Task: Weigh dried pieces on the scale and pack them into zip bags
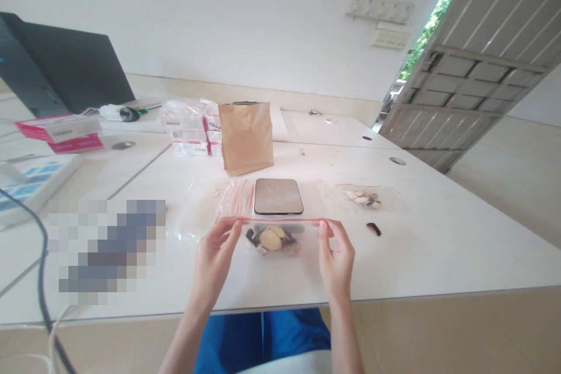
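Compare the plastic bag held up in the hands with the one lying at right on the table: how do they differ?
The held bag is pinched by the left hand and right hand, its red top edge taut; the lying bag rests flat on the white table. The held bag's tan-and-dark pieces sit bunched; the lying bag's sit spread out. Both are clear, red-edged plastic.

I'm in a plain workroom, more office than home or lab. White desks (421,245) are pushed together in front of me, with a laptop (65,64) at the far left. The walls are bare white, with a row of switches (379,9) near an open metal door (464,58), greenery (433,23) showing beyond it. The floor (504,175) is tiled. A scale (278,196), a paper bag (245,137) and zip bags (272,239) on the desks make it feel like a packing bench too.
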`<state>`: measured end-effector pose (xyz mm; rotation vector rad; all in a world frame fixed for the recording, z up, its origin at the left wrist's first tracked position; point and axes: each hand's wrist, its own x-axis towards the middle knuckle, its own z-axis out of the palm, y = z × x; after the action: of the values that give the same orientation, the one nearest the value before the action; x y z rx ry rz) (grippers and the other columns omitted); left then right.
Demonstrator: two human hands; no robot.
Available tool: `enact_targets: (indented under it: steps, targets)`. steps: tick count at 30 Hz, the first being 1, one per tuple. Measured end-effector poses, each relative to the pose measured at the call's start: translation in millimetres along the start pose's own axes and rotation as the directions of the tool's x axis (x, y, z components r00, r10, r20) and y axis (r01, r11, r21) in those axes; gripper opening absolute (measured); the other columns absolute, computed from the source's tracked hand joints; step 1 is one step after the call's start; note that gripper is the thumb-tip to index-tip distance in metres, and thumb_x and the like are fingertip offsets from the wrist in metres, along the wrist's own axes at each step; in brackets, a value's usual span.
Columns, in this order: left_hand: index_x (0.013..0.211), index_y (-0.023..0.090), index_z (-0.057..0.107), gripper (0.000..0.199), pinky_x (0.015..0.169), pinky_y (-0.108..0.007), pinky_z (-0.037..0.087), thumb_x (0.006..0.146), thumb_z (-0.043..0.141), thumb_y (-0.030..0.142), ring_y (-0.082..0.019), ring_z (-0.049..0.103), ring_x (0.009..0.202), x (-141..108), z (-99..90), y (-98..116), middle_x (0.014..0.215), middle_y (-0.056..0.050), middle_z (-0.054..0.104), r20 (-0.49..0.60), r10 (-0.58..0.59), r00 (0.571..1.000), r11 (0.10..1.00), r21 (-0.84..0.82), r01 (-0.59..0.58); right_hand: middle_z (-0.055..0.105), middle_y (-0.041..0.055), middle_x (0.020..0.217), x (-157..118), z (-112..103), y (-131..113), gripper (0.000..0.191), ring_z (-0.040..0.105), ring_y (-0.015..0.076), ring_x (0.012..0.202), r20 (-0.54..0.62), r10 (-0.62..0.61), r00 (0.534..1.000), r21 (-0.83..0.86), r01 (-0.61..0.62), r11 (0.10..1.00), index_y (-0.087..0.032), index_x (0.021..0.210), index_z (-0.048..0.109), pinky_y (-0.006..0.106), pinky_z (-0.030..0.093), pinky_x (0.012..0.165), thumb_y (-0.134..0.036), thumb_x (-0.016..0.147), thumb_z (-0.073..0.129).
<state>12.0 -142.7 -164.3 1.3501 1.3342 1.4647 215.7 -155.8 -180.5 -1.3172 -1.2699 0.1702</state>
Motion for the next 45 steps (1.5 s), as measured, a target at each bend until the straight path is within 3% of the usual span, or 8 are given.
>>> enact_targets:
  steps: [11, 20, 23, 27, 33, 38, 42, 45]
  targets:
    - [0.081, 0.019, 0.067, 0.030, 0.079, -0.027, 0.047, 0.075, 0.066, 0.048, -0.019, 0.062, 0.085, -1.9, -4.4, -3.8, 0.084, -0.004, 0.069, 0.025, -0.042, 0.999, 0.990, -0.135, 0.045, 0.066, 0.0051, 0.086, 2.1, 2.1, -8.6, 0.028, 0.059, 0.0177, 0.080, 0.213, 0.193, 0.958, 0.184, -0.234, 0.955, -0.019, 0.085, 0.063, 0.028, 0.045, 0.074, -0.045, 0.086, 0.053]
    - [0.084, 0.018, 0.066, 0.032, 0.080, -0.026, 0.045, 0.079, 0.061, 0.049, -0.018, 0.060, 0.088, -7.0, 6.8, -3.5, 0.090, -0.005, 0.067, -0.049, -0.071, 0.996, 0.997, -0.028, 0.069, 0.064, 0.0051, 0.085, 2.0, 9.8, -10.3, 0.028, 0.057, 0.0189, 0.083, 0.015, 0.239, 0.971, 0.151, -0.238, 0.959, -0.018, 0.081, 0.063, 0.032, 0.044, 0.079, -0.045, 0.079, 0.060]
    - [0.084, 0.018, 0.066, 0.030, 0.080, -0.025, 0.044, 0.079, 0.062, 0.048, -0.018, 0.059, 0.088, -9.5, 12.2, -3.9, 0.089, -0.004, 0.068, -0.064, -0.077, 0.995, 0.993, -0.094, 0.071, 0.064, 0.0049, 0.085, 0.7, 12.0, -8.7, 0.030, 0.058, 0.0200, 0.085, 0.057, 0.332, 0.942, 0.242, -0.335, 0.911, -0.018, 0.082, 0.062, 0.034, 0.044, 0.081, -0.048, 0.077, 0.062]
    - [0.085, 0.019, 0.065, 0.026, 0.080, -0.023, 0.043, 0.080, 0.062, 0.043, -0.015, 0.059, 0.087, -9.6, 15.4, -5.8, 0.086, -0.002, 0.067, 0.045, -0.082, 0.996, 0.961, -0.263, 0.091, 0.066, 0.0035, 0.081, -0.9, 15.5, -10.9, 0.032, 0.061, 0.0208, 0.087, 0.153, 0.429, 0.890, 0.421, -0.452, 0.786, -0.018, 0.079, 0.061, 0.033, 0.045, 0.083, -0.050, 0.076, 0.063]
    - [0.096, 0.019, 0.065, 0.026, 0.084, -0.026, 0.044, 0.080, 0.064, 0.039, -0.017, 0.060, 0.092, -9.9, 23.4, -9.5, 0.097, -0.004, 0.068, 0.106, -0.101, 0.989, 0.912, -0.388, 0.134, 0.070, 0.0046, 0.089, -3.4, 21.7, -12.7, 0.030, 0.061, 0.0212, 0.092, 0.296, 0.439, 0.848, 0.460, -0.529, 0.713, -0.019, 0.089, 0.068, 0.032, 0.045, 0.084, -0.046, 0.075, 0.068]
    - [0.098, 0.017, 0.066, 0.029, 0.088, -0.029, 0.043, 0.081, 0.063, 0.040, -0.021, 0.058, 0.103, -10.6, 27.3, -14.4, 0.102, -0.006, 0.068, 0.117, -0.157, 0.981, 0.879, -0.435, 0.193, 0.070, 0.0039, 0.083, -3.0, 23.2, -10.7, 0.029, 0.061, 0.0200, 0.086, 0.296, 0.435, 0.850, 0.431, -0.525, 0.734, -0.018, 0.083, 0.070, 0.030, 0.045, 0.081, -0.046, 0.075, 0.067]
    - [0.105, 0.020, 0.065, 0.029, 0.093, -0.030, 0.041, 0.081, 0.065, 0.036, -0.020, 0.055, 0.109, -10.2, 25.8, -12.5, 0.111, -0.005, 0.066, 0.075, -0.132, 0.988, 0.871, -0.466, 0.152, 0.070, 0.0044, 0.081, -1.5, 22.1, -12.1, 0.028, 0.062, 0.0200, 0.085, 0.256, 0.417, 0.872, 0.408, -0.489, 0.771, -0.018, 0.081, 0.070, 0.031, 0.045, 0.081, -0.046, 0.074, 0.068]
    - [0.096, 0.019, 0.067, 0.023, 0.092, -0.029, 0.041, 0.080, 0.065, 0.035, -0.019, 0.058, 0.102, -9.4, 23.2, -9.5, 0.100, -0.004, 0.068, 0.033, -0.107, 0.994, 0.901, -0.418, 0.111, 0.070, 0.0044, 0.081, -1.7, 22.7, -12.6, 0.027, 0.062, 0.0197, 0.084, 0.213, 0.403, 0.890, 0.390, -0.456, 0.800, -0.018, 0.080, 0.070, 0.032, 0.045, 0.082, -0.044, 0.074, 0.068]
